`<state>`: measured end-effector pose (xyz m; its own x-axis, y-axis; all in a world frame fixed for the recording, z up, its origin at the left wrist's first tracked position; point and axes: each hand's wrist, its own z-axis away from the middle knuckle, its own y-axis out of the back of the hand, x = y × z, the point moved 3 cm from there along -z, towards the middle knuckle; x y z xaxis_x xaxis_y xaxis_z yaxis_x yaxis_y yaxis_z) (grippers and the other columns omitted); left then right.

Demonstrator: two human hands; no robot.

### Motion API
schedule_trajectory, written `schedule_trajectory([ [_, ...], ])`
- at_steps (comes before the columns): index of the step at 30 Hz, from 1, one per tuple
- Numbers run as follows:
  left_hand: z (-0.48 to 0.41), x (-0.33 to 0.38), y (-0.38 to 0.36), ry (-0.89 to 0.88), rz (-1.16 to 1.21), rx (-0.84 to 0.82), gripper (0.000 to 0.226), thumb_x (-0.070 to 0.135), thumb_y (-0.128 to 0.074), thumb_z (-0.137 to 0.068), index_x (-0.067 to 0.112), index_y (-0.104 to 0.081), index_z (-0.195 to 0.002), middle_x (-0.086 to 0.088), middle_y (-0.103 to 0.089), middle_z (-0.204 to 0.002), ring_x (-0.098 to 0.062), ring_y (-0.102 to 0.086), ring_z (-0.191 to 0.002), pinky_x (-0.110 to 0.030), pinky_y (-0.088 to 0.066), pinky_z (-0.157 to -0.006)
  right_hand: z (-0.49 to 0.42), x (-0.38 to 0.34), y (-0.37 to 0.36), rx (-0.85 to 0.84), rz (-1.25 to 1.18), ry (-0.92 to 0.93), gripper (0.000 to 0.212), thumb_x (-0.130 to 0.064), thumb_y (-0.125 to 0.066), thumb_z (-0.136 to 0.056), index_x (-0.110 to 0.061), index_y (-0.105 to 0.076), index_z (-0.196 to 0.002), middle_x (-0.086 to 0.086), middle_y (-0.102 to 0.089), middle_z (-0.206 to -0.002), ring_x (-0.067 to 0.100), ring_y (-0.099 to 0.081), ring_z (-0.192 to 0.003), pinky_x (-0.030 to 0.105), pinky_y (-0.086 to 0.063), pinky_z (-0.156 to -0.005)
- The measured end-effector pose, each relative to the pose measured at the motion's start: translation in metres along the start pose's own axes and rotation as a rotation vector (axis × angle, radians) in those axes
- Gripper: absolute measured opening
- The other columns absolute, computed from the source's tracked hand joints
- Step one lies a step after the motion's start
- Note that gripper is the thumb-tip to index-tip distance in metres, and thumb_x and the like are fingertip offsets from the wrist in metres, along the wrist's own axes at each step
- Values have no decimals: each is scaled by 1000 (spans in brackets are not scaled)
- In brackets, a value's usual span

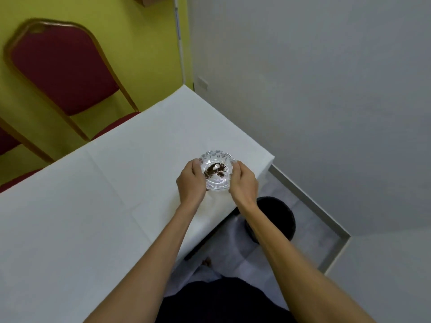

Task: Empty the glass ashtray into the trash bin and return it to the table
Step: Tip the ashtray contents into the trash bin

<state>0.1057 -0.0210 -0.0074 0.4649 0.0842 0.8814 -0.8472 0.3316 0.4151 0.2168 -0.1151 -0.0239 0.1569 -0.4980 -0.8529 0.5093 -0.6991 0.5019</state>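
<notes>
Two bare hands meet at a clear glass ashtray (217, 170) near the right corner of the table (93, 206). Ashtray: scalloped rim, upright, not tilted. Dark brown ash and crumbs (215, 170) lie in a loose clump at the middle of its bowl.

Left hand (190, 183): fingers curled against the ashtray's left rim, thumb near the far edge; fingers clamped on the glass. Right hand (243, 184): mirrors it on the right rim, fingers wrapped round the side and closed on the glass. Both forearms bare, reaching in from the bottom of the view.

Cannot tell whether the ashtray's base sits on the cloth or is raised just off it; the near edge is hidden between the hands.

Table is covered with a white tablecloth (144, 145), fold creases showing across it. Cloth hangs over the right edge.

Black round trash bin (279, 213) stands on the pale floor (307, 220), just past the table's right edge, below and to the right of the hands. The right forearm crosses in front of it; its contents cannot be made out.

Red padded chair (63, 66) with a gold-coloured frame stands beyond the table's far left side, back against a yellow-green wall (130, 43). Part of a second red seat shows at the left edge. White wall (303, 78) fills the right, with a grey skirting strip along the floor.

Dark clothing of the person shows at the bottom centre.
</notes>
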Motion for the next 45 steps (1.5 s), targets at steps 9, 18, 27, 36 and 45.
schedule_trajectory([
  [9, 80, 21, -117, -115, -131, -285, 45, 40, -27, -101, 20, -65, -112, -4, -72, -110, -30, -67, -103, -44, -54, -93, 22, 83, 115, 205, -166, -232, 40, -56, -29, -99, -42, -63, -115, -12, -71, -89, 18, -67, -80, 48, -60, -81],
  [18, 171, -20, -211, -189, -267, -375, 37, 26, -33, -108, 6, -64, -110, -14, -72, -105, -29, -63, -95, -30, -37, -75, 51, 190, 182, 348, -242, -414, 47, -54, -24, -100, -37, -57, -129, -6, -70, -119, 20, -65, -108, 45, -52, -99],
  [27, 169, -108, -278, -151, -332, -438, 32, 25, -39, -107, 6, -65, -103, -5, -67, -90, -23, -62, -87, -18, -29, -66, 42, 302, 162, 356, -210, -433, 38, -42, -28, -107, -30, -60, -126, -6, -69, -113, 17, -66, -103, 40, -55, -93],
  [36, 101, -230, -379, -71, -372, -580, 39, 42, -27, -107, 12, -52, -105, -1, -59, -91, -21, -55, -87, -30, -37, -68, -18, 442, 91, 322, -136, -347, 43, -40, -29, -108, -26, -57, -139, -1, -67, -131, 17, -63, -116, 32, -49, -96],
  [45, 46, -362, -456, -156, -341, -588, 47, 43, -25, -107, 17, -63, -118, 0, -66, -107, -19, -61, -100, -35, -46, -89, -67, 567, 25, 224, -105, -208, 40, -38, -33, -108, -25, -63, -130, -5, -71, -120, 10, -63, -104, 36, -51, -98],
])
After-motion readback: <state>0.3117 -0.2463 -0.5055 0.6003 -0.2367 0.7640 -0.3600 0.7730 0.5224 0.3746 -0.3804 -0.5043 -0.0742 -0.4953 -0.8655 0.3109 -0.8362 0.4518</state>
